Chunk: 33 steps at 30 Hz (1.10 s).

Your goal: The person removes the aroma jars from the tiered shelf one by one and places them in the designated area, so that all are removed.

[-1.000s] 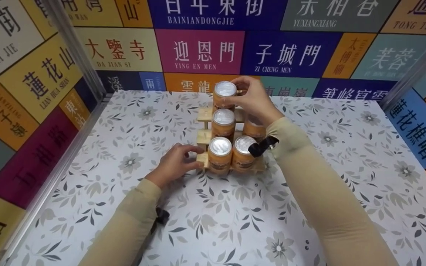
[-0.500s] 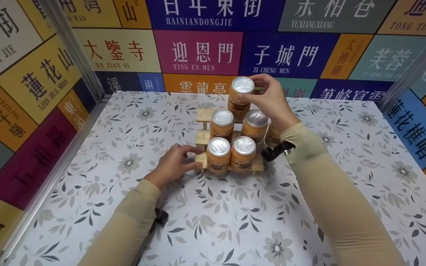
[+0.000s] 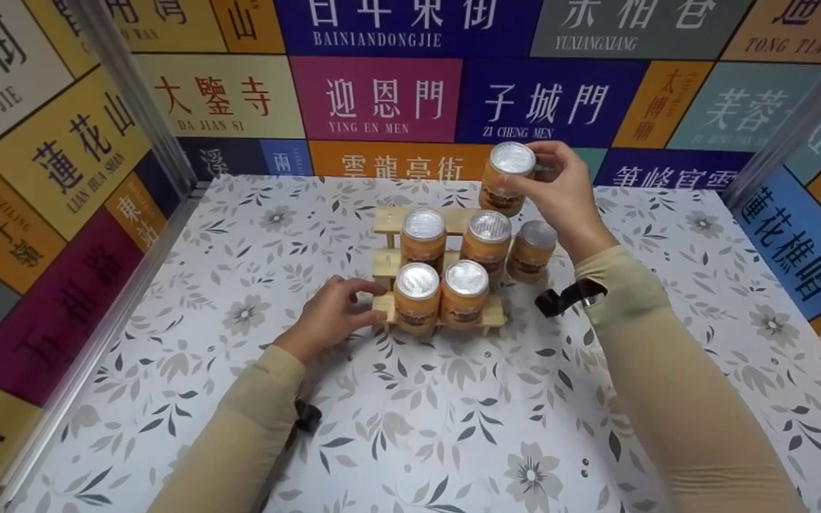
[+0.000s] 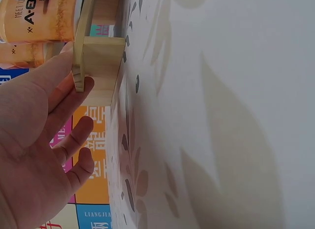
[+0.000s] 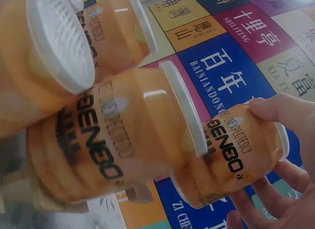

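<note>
My right hand (image 3: 560, 192) grips an orange can (image 3: 502, 196) with a silver lid, upright at the right end of the top step of the wooden stepped rack (image 3: 385, 265). In the right wrist view, thumb and fingers are around this lettered can (image 5: 234, 155). My left hand (image 3: 332, 313) pinches the left end of the lowest step; in the left wrist view the thumb lies above the plank (image 4: 79, 66) and a finger below it. Two cans, a left one (image 3: 416, 303) and a right one (image 3: 464, 299), stand on that step.
Behind them, the middle step bears a left can (image 3: 422, 239) and a right can (image 3: 487, 239). Another can (image 3: 532, 253) stands just right of the rack. Under everything is a leaf-patterned tabletop (image 3: 453, 413), bounded at the back by a wall of colourful signs (image 3: 375, 92).
My right hand has carried its can rightward from the left part of the top step to its right end, uncovering the cans behind the wrist. My left hand keeps its hold on the rack.
</note>
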### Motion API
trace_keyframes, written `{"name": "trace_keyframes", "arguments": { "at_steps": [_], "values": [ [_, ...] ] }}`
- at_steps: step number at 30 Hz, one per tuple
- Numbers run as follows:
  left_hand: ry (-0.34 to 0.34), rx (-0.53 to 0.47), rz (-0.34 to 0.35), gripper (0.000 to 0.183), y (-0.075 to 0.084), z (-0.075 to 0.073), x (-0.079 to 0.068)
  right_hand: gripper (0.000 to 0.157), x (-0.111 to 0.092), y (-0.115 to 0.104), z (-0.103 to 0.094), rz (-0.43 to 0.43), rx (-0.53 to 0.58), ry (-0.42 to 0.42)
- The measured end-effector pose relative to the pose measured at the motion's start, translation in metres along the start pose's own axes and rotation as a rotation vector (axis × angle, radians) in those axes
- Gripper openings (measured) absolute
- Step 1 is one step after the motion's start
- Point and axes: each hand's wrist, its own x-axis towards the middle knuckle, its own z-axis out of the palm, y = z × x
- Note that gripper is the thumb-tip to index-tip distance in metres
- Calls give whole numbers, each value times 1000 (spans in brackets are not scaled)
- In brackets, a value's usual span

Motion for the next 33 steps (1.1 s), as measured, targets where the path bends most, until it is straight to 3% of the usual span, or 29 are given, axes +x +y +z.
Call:
{"name": "trace_keyframes", "arguments": {
  "at_steps": [6,18,26,33],
  "values": [
    [12,21,25,43,-1,2,1,54,-6,10,-18,-24,5,29],
    [1,5,-3,43,-2,1,0,62,-24,34,-42,55,-33,1],
    [-6,2,-17,42,0,0,1,68,-36,43,-59,97,-126,-49],
    [-7,11,-10,42,0,0,-1,65,-42,51,-72,79,-228,-134]
  ]
}}
